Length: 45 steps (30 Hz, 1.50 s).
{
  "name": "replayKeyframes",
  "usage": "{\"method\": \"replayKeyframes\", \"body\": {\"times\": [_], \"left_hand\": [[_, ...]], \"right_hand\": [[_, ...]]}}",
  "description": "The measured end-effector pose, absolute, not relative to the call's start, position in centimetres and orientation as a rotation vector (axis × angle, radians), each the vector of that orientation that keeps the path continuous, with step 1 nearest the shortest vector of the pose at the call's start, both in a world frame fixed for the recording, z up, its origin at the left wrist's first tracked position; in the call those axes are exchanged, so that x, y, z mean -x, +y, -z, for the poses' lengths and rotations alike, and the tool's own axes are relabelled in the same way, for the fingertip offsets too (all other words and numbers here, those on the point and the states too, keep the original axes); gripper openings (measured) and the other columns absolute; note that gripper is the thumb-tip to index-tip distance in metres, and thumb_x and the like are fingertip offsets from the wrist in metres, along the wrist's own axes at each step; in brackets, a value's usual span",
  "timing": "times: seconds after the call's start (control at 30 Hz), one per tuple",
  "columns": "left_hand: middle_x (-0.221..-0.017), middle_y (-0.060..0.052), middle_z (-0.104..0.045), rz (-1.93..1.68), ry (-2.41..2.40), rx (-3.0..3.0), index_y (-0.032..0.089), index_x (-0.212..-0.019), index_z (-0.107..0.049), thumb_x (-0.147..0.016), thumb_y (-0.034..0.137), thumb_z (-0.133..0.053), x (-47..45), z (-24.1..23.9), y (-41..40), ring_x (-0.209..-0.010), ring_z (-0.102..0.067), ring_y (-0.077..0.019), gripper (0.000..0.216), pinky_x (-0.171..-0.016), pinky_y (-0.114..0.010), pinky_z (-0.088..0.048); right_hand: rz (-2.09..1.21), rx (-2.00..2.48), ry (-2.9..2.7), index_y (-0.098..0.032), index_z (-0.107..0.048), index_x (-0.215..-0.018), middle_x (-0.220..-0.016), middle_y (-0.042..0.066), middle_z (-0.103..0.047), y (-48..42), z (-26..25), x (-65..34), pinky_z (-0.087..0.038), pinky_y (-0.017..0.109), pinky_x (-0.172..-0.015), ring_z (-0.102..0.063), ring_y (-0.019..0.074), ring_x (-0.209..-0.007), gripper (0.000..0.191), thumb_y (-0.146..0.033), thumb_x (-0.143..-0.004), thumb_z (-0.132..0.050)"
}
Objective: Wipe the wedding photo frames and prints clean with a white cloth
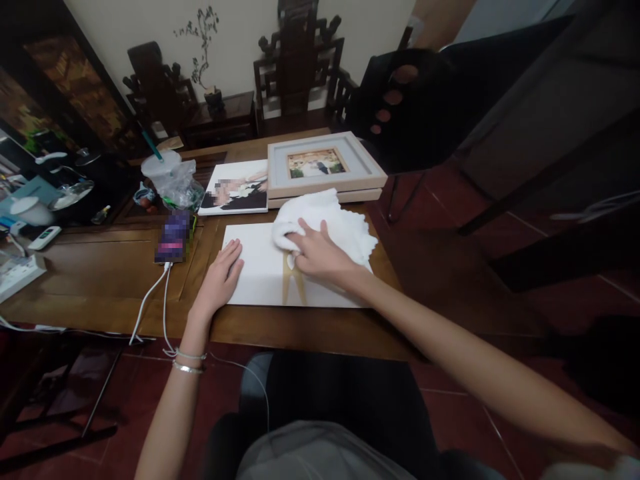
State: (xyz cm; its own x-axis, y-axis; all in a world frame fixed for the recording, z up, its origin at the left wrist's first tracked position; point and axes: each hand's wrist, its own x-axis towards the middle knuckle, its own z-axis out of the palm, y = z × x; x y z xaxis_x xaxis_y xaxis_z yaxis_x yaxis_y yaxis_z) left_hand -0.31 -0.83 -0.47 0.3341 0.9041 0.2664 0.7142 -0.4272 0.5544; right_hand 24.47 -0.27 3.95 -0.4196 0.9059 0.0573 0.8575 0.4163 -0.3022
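Observation:
A white board [255, 277] with a tan figure printed near its middle lies flat at the table's front edge. My left hand [223, 275] rests flat on the board's left edge, fingers stretched out. Bunched under my right hand [320, 252] is a white cloth [345, 227], pressed onto the board's upper middle and spreading past its far edge. Some of the right fingers are tucked into the cloth and hidden.
Behind the board stand stacked light-wood picture frames [327, 167] and a white-edged photo panel [237, 187]. To the left are a phone [175, 237] on a white cable [145, 307], a plastic-wrapped cup [163, 167] and a power strip [20, 273]. A black chair [425, 113] stands right.

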Motion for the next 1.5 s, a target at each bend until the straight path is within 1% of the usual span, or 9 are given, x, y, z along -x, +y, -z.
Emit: {"method": "replayKeyframes", "body": {"times": [0.1, 0.27, 0.5, 0.63, 0.77, 0.9, 1.03, 1.23, 1.5], "left_hand": [[-0.151, -0.012, -0.043, -0.755, 1.447, -2.274, 0.014, -0.140, -0.051, -0.098, 0.033, -0.040, 0.3, 0.5, -0.9, -0.143, -0.036, -0.0224, 0.047, -0.120, -0.045, -0.026], [-0.151, -0.014, -0.043, -0.745, 1.454, -2.292, 0.013, -0.140, -0.050, -0.097, 0.033, -0.041, 0.2, 0.6, -1.0, -0.143, -0.036, -0.0235, 0.048, -0.120, -0.046, -0.026], [-0.151, -0.013, -0.043, -0.742, 1.450, -2.297, 0.014, -0.141, -0.049, -0.098, 0.032, -0.040, 0.2, 0.6, -1.0, -0.144, -0.034, -0.0225, 0.047, -0.120, -0.046, -0.025], [-0.151, -0.013, -0.043, -0.739, 1.452, -2.290, 0.014, -0.140, -0.050, -0.098, 0.032, -0.039, 0.3, 0.6, -0.9, -0.144, -0.034, -0.0221, 0.047, -0.120, -0.045, -0.025], [-0.151, -0.012, -0.044, -0.747, 1.441, -2.276, 0.014, -0.140, -0.051, -0.098, 0.031, -0.039, 0.4, 0.6, -0.8, -0.144, -0.035, -0.0217, 0.047, -0.121, -0.045, -0.025], [-0.151, -0.010, -0.044, -0.756, 1.439, -2.264, 0.017, -0.140, -0.051, -0.097, 0.030, -0.039, 0.4, 0.7, -0.7, -0.144, -0.035, -0.0215, 0.046, -0.121, -0.046, -0.025], [-0.151, -0.011, -0.044, -0.757, 1.442, -2.279, 0.015, -0.140, -0.051, -0.097, 0.029, -0.038, 0.3, 0.8, -0.7, -0.144, -0.035, -0.0216, 0.047, -0.120, -0.046, -0.026], [-0.151, -0.010, -0.044, -0.773, 1.435, -2.302, 0.017, -0.139, -0.051, -0.097, 0.028, -0.038, 0.2, 0.8, -0.9, -0.144, -0.035, -0.0215, 0.046, -0.121, -0.045, -0.025], [-0.152, -0.010, -0.043, -0.752, 1.438, -2.280, 0.016, -0.140, -0.050, -0.097, 0.029, -0.037, 0.4, 1.0, -0.7, -0.144, -0.034, -0.0216, 0.047, -0.120, -0.046, -0.025]], "right_hand": [[-0.291, 1.491, -2.572, -0.006, -0.058, -0.125, -0.155, 0.023, -0.033, -2.7, -3.1, -23.6, -0.015, 0.065, -0.114, -0.016, 0.0393, -0.147, 0.049, -0.005, -0.078, -0.045], [-0.472, 1.250, -2.759, -0.008, -0.066, -0.114, -0.155, 0.022, -0.033, -9.5, -4.5, -24.9, -0.017, 0.066, -0.115, -0.017, 0.0401, -0.146, 0.042, -0.006, -0.075, -0.050], [-0.691, 1.057, -2.776, -0.020, -0.071, -0.094, -0.128, 0.011, -0.066, -9.0, -7.3, -28.0, -0.041, 0.052, -0.107, -0.055, 0.0315, -0.126, 0.033, -0.007, -0.072, -0.049], [-0.659, 1.156, -2.649, -0.023, -0.069, -0.090, -0.098, 0.004, -0.074, -3.4, -6.5, -28.6, -0.045, 0.047, -0.101, -0.058, 0.0294, -0.120, 0.033, -0.008, -0.076, -0.044], [-0.473, 1.245, -2.540, -0.017, -0.065, -0.111, -0.123, 0.010, -0.067, 0.5, -4.6, -26.7, -0.035, 0.053, -0.108, -0.049, 0.0306, -0.131, 0.041, -0.008, -0.082, -0.038], [-0.191, 1.372, -2.627, -0.009, -0.060, -0.124, -0.151, 0.021, -0.041, -0.1, -3.2, -24.0, -0.019, 0.065, -0.113, -0.023, 0.0363, -0.146, 0.048, -0.005, -0.079, -0.043], [-0.137, 1.277, -2.805, -0.008, -0.067, -0.114, -0.151, 0.023, -0.040, -4.8, -3.7, -23.0, -0.018, 0.066, -0.113, -0.023, 0.0400, -0.145, 0.041, -0.006, -0.078, -0.048], [-0.446, 0.922, -2.923, -0.009, -0.071, -0.109, -0.143, 0.024, -0.049, -10.8, -6.1, -23.7, -0.025, 0.063, -0.113, -0.034, 0.0414, -0.140, 0.038, -0.014, -0.073, -0.058], [-0.270, 1.270, -2.745, -0.011, -0.063, -0.122, -0.145, 0.022, -0.048, -1.9, -4.7, -23.8, -0.029, 0.053, -0.114, -0.038, 0.0315, -0.140, 0.043, -0.012, -0.081, -0.048]]}}
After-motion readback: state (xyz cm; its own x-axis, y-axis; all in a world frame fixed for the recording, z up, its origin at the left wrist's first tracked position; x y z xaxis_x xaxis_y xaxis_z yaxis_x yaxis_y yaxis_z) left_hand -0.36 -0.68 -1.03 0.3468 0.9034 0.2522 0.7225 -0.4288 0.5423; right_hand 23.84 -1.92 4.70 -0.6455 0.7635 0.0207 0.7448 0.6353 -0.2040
